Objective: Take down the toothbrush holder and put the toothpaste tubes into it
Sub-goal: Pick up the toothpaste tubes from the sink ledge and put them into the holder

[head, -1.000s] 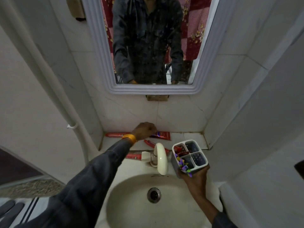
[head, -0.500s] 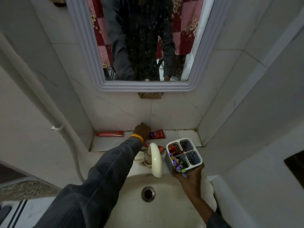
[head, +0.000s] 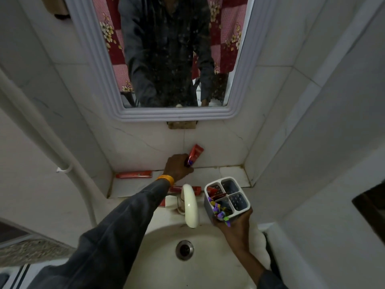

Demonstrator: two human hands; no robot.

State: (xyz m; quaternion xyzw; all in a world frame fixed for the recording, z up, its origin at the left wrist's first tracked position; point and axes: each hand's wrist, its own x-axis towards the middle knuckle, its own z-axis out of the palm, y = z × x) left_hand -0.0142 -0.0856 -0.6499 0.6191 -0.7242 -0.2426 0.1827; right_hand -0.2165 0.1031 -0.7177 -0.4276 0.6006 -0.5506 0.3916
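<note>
My left hand (head: pixel 177 166) is shut on a red toothpaste tube (head: pixel 195 153), lifted off the tiled ledge (head: pixel 227 174) with its flat end pointing up against the wall. My right hand (head: pixel 235 225) holds a white four-compartment toothbrush holder (head: pixel 239 207) over the basin's right rim. A red tube stands in its far left compartment and purple-tipped items fill the near one. Another red tube (head: pixel 134 174) lies at the ledge's left end. A further one (head: pixel 195 188) lies behind the tap, partly hidden by my sleeve.
A cream tap (head: pixel 190 207) rises between my two hands above the white basin (head: pixel 158 257) and its drain (head: pixel 184 249). A framed mirror (head: pixel 100 59) hangs above the ledge. A white pipe (head: pixel 52 151) runs down the left wall.
My left hand has closed on the tube that lay flat on the ledge and raised it upright. The holder in my right hand has stayed in place.
</note>
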